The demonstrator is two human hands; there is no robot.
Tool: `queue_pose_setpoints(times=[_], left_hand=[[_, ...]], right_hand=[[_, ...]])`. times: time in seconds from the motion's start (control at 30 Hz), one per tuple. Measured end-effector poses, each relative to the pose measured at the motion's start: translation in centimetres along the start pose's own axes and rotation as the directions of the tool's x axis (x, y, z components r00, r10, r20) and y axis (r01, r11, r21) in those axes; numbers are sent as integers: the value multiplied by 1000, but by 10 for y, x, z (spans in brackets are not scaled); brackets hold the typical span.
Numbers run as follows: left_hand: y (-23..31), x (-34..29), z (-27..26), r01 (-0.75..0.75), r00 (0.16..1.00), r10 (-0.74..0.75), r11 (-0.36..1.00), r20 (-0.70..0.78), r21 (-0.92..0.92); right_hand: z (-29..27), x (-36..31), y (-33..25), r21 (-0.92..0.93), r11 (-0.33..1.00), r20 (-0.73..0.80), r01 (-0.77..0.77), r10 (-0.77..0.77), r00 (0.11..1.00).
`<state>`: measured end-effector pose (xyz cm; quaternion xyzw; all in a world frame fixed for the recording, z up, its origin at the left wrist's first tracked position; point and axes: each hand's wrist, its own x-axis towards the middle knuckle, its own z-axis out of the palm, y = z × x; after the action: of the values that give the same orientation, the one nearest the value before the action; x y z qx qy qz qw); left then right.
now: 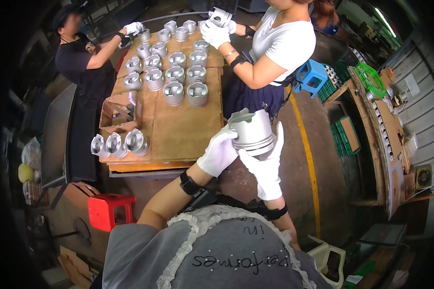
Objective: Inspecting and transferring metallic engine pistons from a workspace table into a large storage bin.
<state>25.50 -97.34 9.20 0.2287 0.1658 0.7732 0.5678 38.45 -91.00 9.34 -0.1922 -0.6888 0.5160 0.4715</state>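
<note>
A silver engine piston (251, 129) is raised in front of my chest, beside the table's right near corner. My left hand (219, 152), in a white glove, grips its left side. My right hand (265, 168), also gloved in white, cups it from below and along the right side. The ring grooves lie toward the lower end, and the notched skirt points up. Several more pistons (173, 92) stand in rows on the cardboard-covered table (178, 130). Three others, with one piston (136, 141) at the right end, sit at the near left corner.
An open cardboard box (112, 124) stands on the table's left. A co-worker at right holds another piston (220, 17); a co-worker at far left reaches over the table. Stools stand nearby, one red (110, 211), one blue (311, 77). A wooden rack (366, 103) lines the right.
</note>
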Motion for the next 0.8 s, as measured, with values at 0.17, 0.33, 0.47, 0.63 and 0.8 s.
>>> queue_pose_setpoints(times=[0.17,0.33,0.47,0.63,0.8], left_hand=[[-18,11,-18,98,995,-104,964,-8,-247],[-14,22,3,191,978,-122,849,168,-492],[-19,27,-7,229,962,-112,824,247,-518],[-24,16,-34,164,981,-179,970,-73,-179],[-14,5,5,-162,984,172,972,-48,169]], right_hand=[[20,-8,-29,-376,924,-105,69,-116,988],[25,-13,-35,-554,814,-63,174,-250,966],[23,-13,-29,-518,837,-85,177,-256,963],[23,-18,-23,-405,914,-147,9,-74,986],[15,-22,18,-54,998,-187,-40,29,982]])
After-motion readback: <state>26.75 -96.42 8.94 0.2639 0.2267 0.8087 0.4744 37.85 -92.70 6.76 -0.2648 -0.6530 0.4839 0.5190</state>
